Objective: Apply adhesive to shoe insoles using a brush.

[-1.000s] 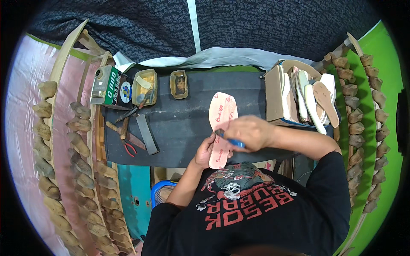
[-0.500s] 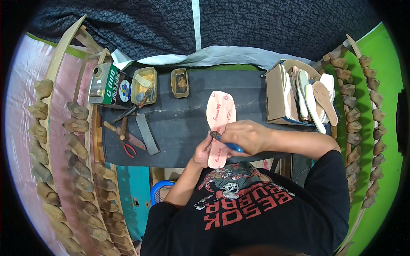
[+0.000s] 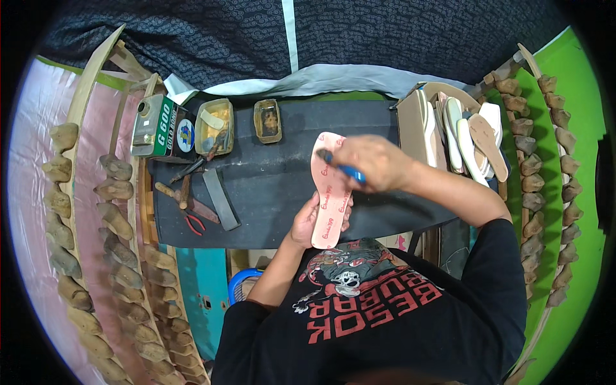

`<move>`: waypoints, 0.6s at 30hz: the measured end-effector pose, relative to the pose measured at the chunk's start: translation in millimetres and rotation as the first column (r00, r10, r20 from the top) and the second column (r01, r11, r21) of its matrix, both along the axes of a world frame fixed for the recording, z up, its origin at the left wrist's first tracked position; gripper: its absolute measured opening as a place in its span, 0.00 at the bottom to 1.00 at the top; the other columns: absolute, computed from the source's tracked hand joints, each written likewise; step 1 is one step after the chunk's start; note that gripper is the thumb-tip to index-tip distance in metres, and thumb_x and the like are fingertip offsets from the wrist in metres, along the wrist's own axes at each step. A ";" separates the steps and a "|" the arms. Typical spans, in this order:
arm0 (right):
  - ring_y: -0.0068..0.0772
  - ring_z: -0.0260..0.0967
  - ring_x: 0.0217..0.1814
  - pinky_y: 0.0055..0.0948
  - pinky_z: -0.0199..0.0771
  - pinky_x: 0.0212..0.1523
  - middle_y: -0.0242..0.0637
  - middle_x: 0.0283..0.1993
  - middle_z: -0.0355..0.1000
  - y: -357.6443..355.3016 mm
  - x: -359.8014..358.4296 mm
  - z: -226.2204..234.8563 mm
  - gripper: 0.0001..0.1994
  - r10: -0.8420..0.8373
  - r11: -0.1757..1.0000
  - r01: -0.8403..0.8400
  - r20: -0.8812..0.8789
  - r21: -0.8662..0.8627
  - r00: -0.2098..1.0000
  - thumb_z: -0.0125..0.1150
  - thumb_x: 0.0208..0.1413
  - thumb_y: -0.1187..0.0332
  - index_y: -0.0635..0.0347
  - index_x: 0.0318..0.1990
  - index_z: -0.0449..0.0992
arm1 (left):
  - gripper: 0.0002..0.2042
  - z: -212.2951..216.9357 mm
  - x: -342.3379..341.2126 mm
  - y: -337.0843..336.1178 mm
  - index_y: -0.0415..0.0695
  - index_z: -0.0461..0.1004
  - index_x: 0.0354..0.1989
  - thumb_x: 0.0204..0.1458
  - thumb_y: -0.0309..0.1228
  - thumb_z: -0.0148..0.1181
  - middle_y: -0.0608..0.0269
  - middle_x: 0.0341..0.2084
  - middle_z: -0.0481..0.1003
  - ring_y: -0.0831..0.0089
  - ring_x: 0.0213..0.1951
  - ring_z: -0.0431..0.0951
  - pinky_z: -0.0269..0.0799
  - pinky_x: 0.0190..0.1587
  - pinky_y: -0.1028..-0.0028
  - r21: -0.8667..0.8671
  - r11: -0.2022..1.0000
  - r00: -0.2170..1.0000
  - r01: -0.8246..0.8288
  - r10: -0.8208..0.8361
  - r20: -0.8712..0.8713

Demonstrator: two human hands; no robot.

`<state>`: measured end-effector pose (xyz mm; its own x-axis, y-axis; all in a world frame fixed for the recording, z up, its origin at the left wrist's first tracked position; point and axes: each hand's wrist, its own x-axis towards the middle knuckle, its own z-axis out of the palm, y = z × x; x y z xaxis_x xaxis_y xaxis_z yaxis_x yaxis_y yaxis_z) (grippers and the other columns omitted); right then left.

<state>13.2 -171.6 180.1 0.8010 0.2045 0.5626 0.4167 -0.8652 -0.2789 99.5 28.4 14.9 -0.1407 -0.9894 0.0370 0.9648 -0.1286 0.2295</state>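
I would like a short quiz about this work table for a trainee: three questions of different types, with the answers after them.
1. Fill in: The long, sole-shaped pink piece with red print is held in the person's ____.

2. Multiple choice: Where do the metal pliers with red handles lie?
A) inside the open brown cardboard box
B) on the flat, dark tabletop
C) in the person's lap

3. True or false: The person's right hand grips a dark-tipped tool with a blue handle.

Key:
1. left hand
2. B
3. True
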 end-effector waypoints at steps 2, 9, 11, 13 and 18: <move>0.45 0.73 0.33 0.41 0.79 0.36 0.39 0.31 0.70 15.5 -9.2 -9.9 0.19 0.149 0.988 -0.149 -0.005 0.037 0.989 0.65 0.48 0.65 0.64 0.47 0.71 | 0.31 -5.1 4.0 -6.3 0.45 0.58 0.70 0.67 0.54 0.34 0.52 0.64 0.66 0.57 0.57 0.72 0.71 0.49 0.55 -0.211 0.977 0.995 -0.025 0.003 -0.102; 0.43 0.75 0.36 0.39 0.83 0.42 0.38 0.31 0.70 39.9 -26.2 -15.5 0.18 0.270 0.962 -0.273 -0.145 0.001 0.952 0.61 0.52 0.59 0.63 0.44 0.72 | 0.28 41.5 4.3 -16.8 0.44 0.62 0.67 0.69 0.50 0.35 0.53 0.57 0.72 0.58 0.57 0.74 0.71 0.59 0.56 0.343 0.928 0.987 -0.147 0.162 -0.017; 0.45 0.76 0.35 0.39 0.80 0.35 0.39 0.32 0.72 18.6 -15.8 -11.3 0.17 0.205 0.978 -0.202 -0.069 0.042 0.976 0.65 0.50 0.63 0.64 0.44 0.72 | 0.28 25.3 4.7 -17.1 0.45 0.61 0.69 0.69 0.50 0.35 0.53 0.61 0.69 0.59 0.59 0.72 0.69 0.60 0.57 0.209 0.969 0.981 -0.133 0.158 -0.109; 0.45 0.75 0.32 0.39 0.78 0.33 0.40 0.31 0.72 -1.6 -3.8 -7.6 0.18 0.118 0.992 -0.119 0.022 0.039 0.993 0.67 0.48 0.66 0.64 0.44 0.72 | 0.26 19.2 1.0 -22.2 0.45 0.64 0.67 0.68 0.49 0.36 0.55 0.59 0.71 0.61 0.55 0.72 0.69 0.53 0.60 -0.063 0.987 0.963 -0.146 0.127 -0.239; 0.45 0.73 0.29 0.41 0.74 0.29 0.40 0.30 0.70 -18.8 3.0 -1.8 0.19 0.069 0.997 -0.066 0.062 -0.047 0.996 0.67 0.45 0.67 0.65 0.45 0.72 | 0.24 27.0 1.8 -24.5 0.49 0.67 0.64 0.68 0.49 0.38 0.60 0.55 0.73 0.61 0.52 0.73 0.69 0.49 0.58 0.011 0.998 0.997 -0.070 0.070 -0.028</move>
